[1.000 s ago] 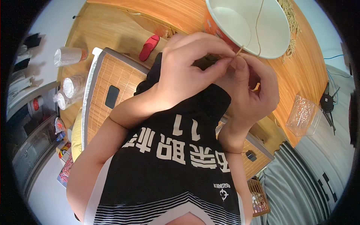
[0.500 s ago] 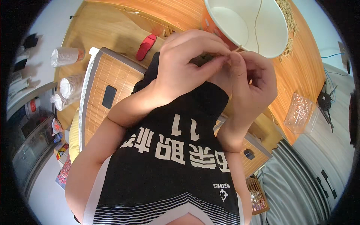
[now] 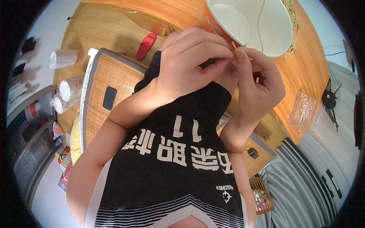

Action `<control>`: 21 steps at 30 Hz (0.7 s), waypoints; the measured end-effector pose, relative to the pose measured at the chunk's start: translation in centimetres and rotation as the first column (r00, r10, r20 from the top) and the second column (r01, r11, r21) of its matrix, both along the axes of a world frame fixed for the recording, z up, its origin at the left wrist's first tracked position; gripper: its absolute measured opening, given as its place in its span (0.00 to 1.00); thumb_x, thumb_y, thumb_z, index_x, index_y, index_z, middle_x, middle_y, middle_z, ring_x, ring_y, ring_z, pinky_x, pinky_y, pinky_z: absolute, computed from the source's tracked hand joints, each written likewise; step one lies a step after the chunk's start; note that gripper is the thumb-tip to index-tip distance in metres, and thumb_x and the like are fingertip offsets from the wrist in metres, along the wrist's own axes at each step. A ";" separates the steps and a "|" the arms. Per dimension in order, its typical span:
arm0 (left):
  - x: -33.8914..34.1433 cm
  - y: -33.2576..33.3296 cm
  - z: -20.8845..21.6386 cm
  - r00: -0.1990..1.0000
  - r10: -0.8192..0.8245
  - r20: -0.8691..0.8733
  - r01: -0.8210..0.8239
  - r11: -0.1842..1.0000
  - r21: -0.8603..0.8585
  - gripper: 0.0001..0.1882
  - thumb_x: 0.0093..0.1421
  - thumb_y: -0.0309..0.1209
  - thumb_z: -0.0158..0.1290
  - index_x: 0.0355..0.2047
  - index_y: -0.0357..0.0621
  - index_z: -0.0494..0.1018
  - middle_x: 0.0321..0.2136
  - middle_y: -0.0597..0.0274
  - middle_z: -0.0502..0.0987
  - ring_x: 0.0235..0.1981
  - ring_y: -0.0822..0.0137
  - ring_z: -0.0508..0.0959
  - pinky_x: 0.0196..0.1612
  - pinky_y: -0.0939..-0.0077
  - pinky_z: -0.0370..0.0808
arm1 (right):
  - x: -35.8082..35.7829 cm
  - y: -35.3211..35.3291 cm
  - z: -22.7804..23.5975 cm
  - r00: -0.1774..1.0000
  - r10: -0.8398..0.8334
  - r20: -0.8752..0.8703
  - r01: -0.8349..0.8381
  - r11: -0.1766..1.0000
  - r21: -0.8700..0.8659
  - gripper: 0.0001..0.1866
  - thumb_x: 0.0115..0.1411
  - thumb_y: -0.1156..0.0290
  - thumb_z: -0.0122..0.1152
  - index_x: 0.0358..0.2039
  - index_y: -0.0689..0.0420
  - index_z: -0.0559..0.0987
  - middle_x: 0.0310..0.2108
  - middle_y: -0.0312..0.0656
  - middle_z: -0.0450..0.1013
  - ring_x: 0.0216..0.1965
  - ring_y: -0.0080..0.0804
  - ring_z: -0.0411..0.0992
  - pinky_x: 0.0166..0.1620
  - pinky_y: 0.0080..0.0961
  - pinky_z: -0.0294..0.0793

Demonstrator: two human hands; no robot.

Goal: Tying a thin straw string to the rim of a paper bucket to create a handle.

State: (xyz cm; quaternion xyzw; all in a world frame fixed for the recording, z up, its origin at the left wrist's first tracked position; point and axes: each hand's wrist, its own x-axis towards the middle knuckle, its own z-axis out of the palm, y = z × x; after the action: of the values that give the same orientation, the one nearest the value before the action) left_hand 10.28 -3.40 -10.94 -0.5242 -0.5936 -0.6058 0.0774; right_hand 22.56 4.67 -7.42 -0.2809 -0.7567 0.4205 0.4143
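Note:
My left hand (image 3: 192, 62) and my right hand (image 3: 261, 78) meet fingertip to fingertip at the near rim of a large bucket (image 3: 228, 22), white inside and orange outside. A thin beige cord (image 3: 260, 22) hangs across the bucket's inside and runs down toward my fingers. Both hands are closed in a pinch on the cord, and a short end of it pokes up between the fingertips. The exact grip of each finger is partly hidden. More of the same cord lies in a loose bundle (image 3: 294, 28) at the bucket's right side.
The bucket stands on a wooden table (image 3: 310, 72). A clear plastic box (image 3: 304, 114) and a black device with blue cables (image 3: 329, 99) are on the right. At left lie a phone (image 3: 110, 98) on a bamboo mat, stacked plastic cups (image 3: 64, 59) and a red slipper (image 3: 146, 46).
My right hand has shifted slightly to the right, and its fingertips have moved a little off the left ones. The cord end between them now points up more plainly.

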 end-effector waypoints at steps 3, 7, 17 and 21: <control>0.1 -0.2 0.0 1.000 0.001 0.021 -0.001 1.000 -0.022 0.13 0.37 0.23 0.64 0.26 0.48 0.78 0.29 0.71 0.79 0.30 0.68 0.78 0.30 0.77 0.71 | 0.0 0.3 0.4 0.997 0.010 0.074 -0.020 0.990 0.140 0.06 0.51 0.78 0.68 0.31 0.58 0.83 0.17 0.32 0.74 0.16 0.12 0.65 0.20 0.12 0.61; 0.2 -0.3 -0.2 0.999 0.036 0.018 -0.036 0.999 0.006 0.13 0.36 0.23 0.64 0.26 0.47 0.78 0.32 0.67 0.79 0.31 0.68 0.78 0.32 0.77 0.73 | 0.2 0.4 -0.1 0.994 0.014 0.112 -0.050 0.946 0.321 0.11 0.45 0.80 0.68 0.31 0.55 0.84 0.17 0.35 0.73 0.13 0.19 0.64 0.19 0.15 0.63; -0.4 -0.3 0.5 0.998 -0.049 0.044 0.049 0.999 -0.016 0.12 0.40 0.19 0.63 0.28 0.42 0.80 0.30 0.63 0.79 0.30 0.65 0.78 0.34 0.75 0.75 | 0.9 1.1 0.4 0.972 0.063 0.225 -0.145 0.919 0.368 0.12 0.48 0.83 0.65 0.35 0.60 0.82 0.22 0.35 0.77 0.19 0.13 0.68 0.21 0.11 0.63; -1.0 -0.1 0.3 0.998 -0.065 0.018 0.065 0.998 0.005 0.11 0.41 0.18 0.63 0.27 0.42 0.80 0.29 0.63 0.79 0.30 0.65 0.78 0.33 0.76 0.74 | 0.5 1.6 0.3 0.973 0.070 0.218 -0.165 0.874 0.457 0.12 0.47 0.82 0.67 0.35 0.59 0.82 0.19 0.32 0.74 0.17 0.14 0.66 0.21 0.12 0.63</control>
State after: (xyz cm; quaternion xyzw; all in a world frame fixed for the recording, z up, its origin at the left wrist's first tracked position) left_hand 9.32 -3.49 -10.61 -0.5374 -0.5756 -0.6140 0.0535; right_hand 23.02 6.24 -7.07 -0.1647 -0.8887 0.2186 0.3678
